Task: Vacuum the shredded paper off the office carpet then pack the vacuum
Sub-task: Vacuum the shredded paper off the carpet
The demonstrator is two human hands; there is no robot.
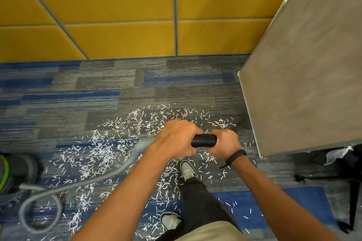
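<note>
I count two hands on one black nozzle [203,141]; the left hand [176,139] has its fingers wrapped round the end where the grey hose [109,172] joins, the right hand [225,144] clamps the other end; shredded paper [101,154] lies scattered on the carpet [98,94] below and around both (too many to count); the vacuum [13,174] is cut off at the left edge; two shoes show.
</note>
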